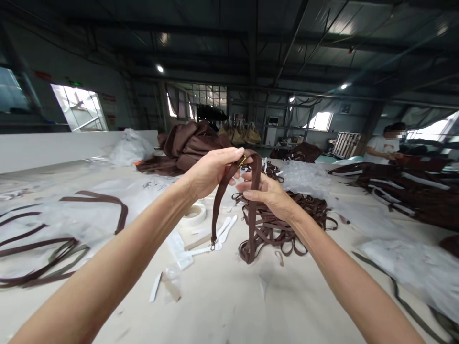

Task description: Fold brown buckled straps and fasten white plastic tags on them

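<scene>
A long brown strap (254,210) hangs in a loop between my hands above the white table (229,306). My left hand (218,167) is closed on it near a gold-coloured metal buckle (241,161). The end below that hand dangles free, with a small metal clasp (213,245) at its tip. My right hand (267,193) is closed around the strap's other run, thumb in front. That run drops towards a tangled heap of brown straps (287,229) just behind; where the two meet, I cannot tell them apart.
Left of my arms lie loose straps (103,197). A roll of white tape (193,214) and white strips (225,229) sit mid-table. Brown material (193,143) and clear plastic (131,145) are piled behind. Dark bags (412,186) and a person (382,145) are at the right.
</scene>
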{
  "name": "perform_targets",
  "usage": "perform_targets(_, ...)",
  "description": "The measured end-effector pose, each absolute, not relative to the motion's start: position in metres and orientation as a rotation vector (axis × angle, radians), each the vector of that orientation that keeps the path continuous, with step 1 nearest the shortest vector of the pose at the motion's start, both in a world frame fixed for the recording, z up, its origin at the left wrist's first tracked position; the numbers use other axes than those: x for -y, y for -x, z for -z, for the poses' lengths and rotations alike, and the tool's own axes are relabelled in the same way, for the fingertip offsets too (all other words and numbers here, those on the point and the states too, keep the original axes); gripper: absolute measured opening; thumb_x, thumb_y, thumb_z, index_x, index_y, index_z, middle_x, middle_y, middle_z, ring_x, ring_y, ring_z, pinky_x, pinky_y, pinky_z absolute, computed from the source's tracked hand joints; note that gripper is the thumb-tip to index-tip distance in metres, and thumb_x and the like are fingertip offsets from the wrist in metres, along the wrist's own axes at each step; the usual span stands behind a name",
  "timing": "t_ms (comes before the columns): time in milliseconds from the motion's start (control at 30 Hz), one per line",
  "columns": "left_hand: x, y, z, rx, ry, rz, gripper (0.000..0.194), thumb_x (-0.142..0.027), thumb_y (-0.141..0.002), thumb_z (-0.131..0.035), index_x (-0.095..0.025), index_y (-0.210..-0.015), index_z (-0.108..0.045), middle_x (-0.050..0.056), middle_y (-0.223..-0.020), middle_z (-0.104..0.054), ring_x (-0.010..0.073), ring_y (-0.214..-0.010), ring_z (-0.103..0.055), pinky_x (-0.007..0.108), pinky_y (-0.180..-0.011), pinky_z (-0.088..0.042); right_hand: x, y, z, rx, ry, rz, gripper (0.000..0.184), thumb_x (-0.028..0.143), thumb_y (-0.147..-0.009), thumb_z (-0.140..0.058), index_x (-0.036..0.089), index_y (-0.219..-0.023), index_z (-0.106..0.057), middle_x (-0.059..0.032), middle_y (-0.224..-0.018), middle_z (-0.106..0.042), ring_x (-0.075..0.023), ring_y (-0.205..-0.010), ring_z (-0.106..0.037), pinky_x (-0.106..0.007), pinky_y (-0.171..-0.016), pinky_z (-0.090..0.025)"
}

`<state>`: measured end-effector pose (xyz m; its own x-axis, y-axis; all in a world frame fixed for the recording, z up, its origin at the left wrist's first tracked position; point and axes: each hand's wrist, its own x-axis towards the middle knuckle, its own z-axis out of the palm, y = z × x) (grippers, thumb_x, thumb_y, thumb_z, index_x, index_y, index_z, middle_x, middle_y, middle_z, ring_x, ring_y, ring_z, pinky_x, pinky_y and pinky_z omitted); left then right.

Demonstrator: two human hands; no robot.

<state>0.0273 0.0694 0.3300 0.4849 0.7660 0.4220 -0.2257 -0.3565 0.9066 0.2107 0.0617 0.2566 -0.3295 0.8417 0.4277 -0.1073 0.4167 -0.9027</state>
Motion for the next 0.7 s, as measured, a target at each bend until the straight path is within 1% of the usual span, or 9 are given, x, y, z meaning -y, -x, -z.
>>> perform_targets(33, -0.069, -0.026, -0.333, -0.485, -1.622, -1.110, 0.025, -0.035, -0.080, -0.071, -0.011, -0.086, -0.068, 0.008, -0.088, -0.070, 0.0073, -0.050, -0.054, 0.017, -0.038, -0.040, -0.062, -0.207, -0.257, 1.598, 0.670, -1.143, 0.050, 0.031, -0.067, -0.081, 0.020, -0.110, -0.059, -0.0038, -0.091, -0.074, -0.0194, -0.089, -0.070, -0.032, -0.082, -0.054)
perform_targets(100, -0.066, -0.022, -0.340, -0.527, -1.619, -1.090, 0.024, -0.034, -0.081, -0.068, -0.010, -0.079, -0.066, 0.006, -0.073, -0.066, 0.0059, -0.044, -0.048, 0.016, -0.034, -0.031, -0.063, -0.203, -0.258, 1.570, 0.698, -1.138, 0.037, 0.029, -0.069, -0.076, 0.019, -0.100, -0.060, 0.0018, -0.068, -0.069, -0.0153, -0.065, -0.067, -0.029, -0.068, -0.054)
perform_targets(200, -0.058, -0.013, -0.353, -0.583, -1.575, -1.110, 0.025, -0.032, -0.085, -0.062, -0.011, -0.073, -0.060, 0.000, -0.055, -0.056, 0.0027, -0.035, -0.038, 0.016, -0.032, -0.019, -0.064, -0.203, -0.260, 1.529, 0.753, -1.035, 0.023, 0.026, -0.072, -0.068, 0.019, -0.091, -0.060, 0.0082, -0.054, -0.058, -0.0100, -0.048, -0.056, -0.026, -0.061, -0.055)
perform_targets(233, -0.054, -0.010, -0.358, -0.584, -1.560, -1.129, 0.026, -0.031, -0.090, -0.056, -0.010, -0.074, -0.058, -0.003, -0.051, -0.052, 0.0003, -0.033, -0.034, 0.013, -0.034, -0.016, -0.066, -0.204, -0.263, 1.537, 0.777, -0.994, 0.019, 0.026, -0.073, -0.067, 0.019, -0.089, -0.060, 0.0095, -0.050, -0.055, -0.0089, -0.045, -0.052, -0.026, -0.060, -0.056)
perform_targets(300, -0.045, -0.006, -0.368, -0.568, -1.547, -1.148, 0.036, -0.025, -0.100, -0.032, -0.008, -0.080, -0.056, -0.008, -0.049, -0.044, -0.0055, -0.033, -0.030, 0.008, -0.046, -0.010, -0.070, -0.208, -0.271, 1.555, 0.797, -0.905, 0.016, 0.030, -0.077, -0.067, 0.019, -0.084, -0.059, 0.0112, -0.046, -0.048, -0.0072, -0.040, -0.045, -0.026, -0.056, -0.056)
perform_targets(367, -0.039, -0.003, -0.373, -0.552, -1.563, -1.141, 0.048, -0.021, -0.102, -0.012, -0.005, -0.086, -0.055, -0.011, -0.051, -0.037, -0.0102, -0.036, -0.031, 0.009, -0.056, -0.009, -0.075, -0.213, -0.284, 1.523, 0.772, -0.808, 0.023, 0.038, -0.081, -0.069, 0.019, -0.082, -0.057, 0.0116, -0.046, -0.045, -0.0056, -0.037, -0.041, -0.023, -0.050, -0.054)
perform_targets(400, -0.037, -0.002, -0.373, -0.547, -1.570, -1.139, 0.049, -0.021, -0.102, -0.010, -0.004, -0.089, -0.054, -0.012, -0.052, -0.036, -0.0112, -0.037, -0.031, 0.009, -0.058, -0.009, -0.077, -0.216, -0.291, 1.487, 0.758, -0.771, 0.027, 0.042, -0.081, -0.070, 0.019, -0.081, -0.056, 0.0116, -0.048, -0.045, -0.0049, -0.038, -0.040, -0.022, -0.048, -0.053)
perform_targets(567, -0.038, 0.000, -0.343, -0.438, -1.506, -1.102, 0.038, -0.033, -0.105, -0.035, -0.008, -0.092, -0.059, -0.009, -0.051, -0.042, -0.0050, -0.034, -0.030, 0.009, -0.042, -0.010, -0.076, -0.231, -0.323, 1.365, 0.770, -0.703, 0.036, 0.047, -0.080, -0.076, 0.020, -0.081, -0.052, 0.0125, -0.052, -0.038, -0.0029, -0.038, -0.037, -0.017, -0.041, -0.045)
perform_targets(700, -0.037, -0.008, -0.295, -0.346, -1.435, -1.021, 0.030, -0.039, -0.087, -0.068, -0.011, -0.097, -0.066, -0.005, -0.055, -0.050, 0.0014, -0.037, -0.035, 0.014, -0.035, -0.021, -0.070, -0.239, -0.340, 1.316, 0.727, -0.667, 0.031, 0.045, -0.086, -0.071, 0.021, -0.085, -0.051, 0.0120, -0.053, -0.037, -0.0028, -0.039, -0.034, -0.015, -0.037, -0.035)
